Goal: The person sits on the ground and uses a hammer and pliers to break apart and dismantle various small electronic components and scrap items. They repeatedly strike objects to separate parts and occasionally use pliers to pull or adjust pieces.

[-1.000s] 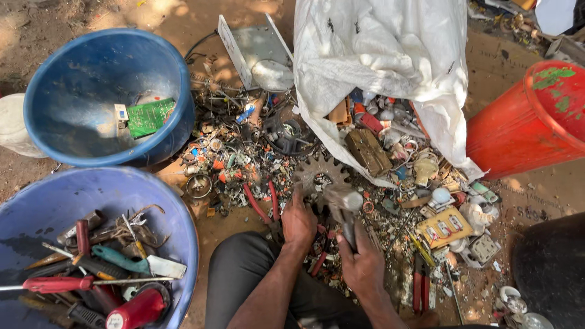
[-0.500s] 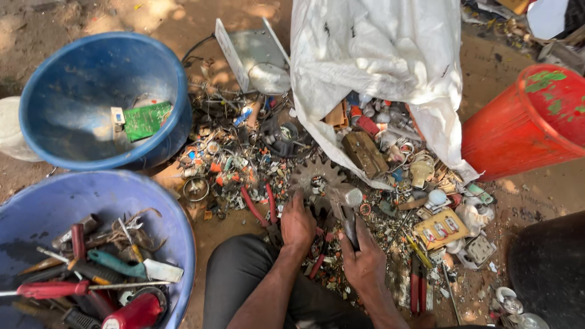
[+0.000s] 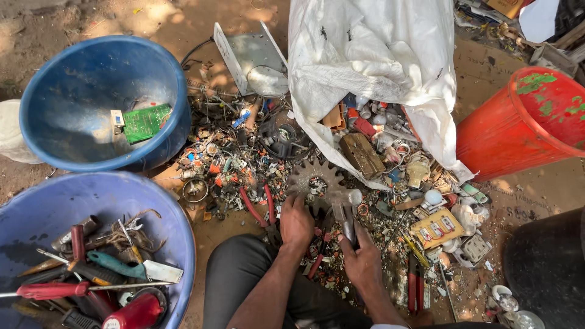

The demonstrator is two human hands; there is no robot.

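My left hand (image 3: 296, 223) lies fingers-down on the scrap pile, just below a rusty toothed gear (image 3: 312, 177) and beside red-handled pliers (image 3: 256, 207). Whether it grips anything is hidden under the fingers. My right hand (image 3: 364, 263) is closed round the handle of a small hammer (image 3: 345, 204), whose silvery head sits next to the gear. Both forearms reach out over my dark-trousered knee (image 3: 244, 280). Small wires, rings and electronic bits lie all round the hands.
A blue tub (image 3: 73, 79) at the upper left holds a green circuit board (image 3: 146, 122). A nearer blue tub (image 3: 152, 207) holds screwdrivers and hand tools. A white sack (image 3: 378, 61) spills parts. A red bucket (image 3: 518, 128) and a black container (image 3: 548, 268) are on the right.
Both hands stay in nearly the same place on the pile. The hammer head has shifted only slightly beside the gear.
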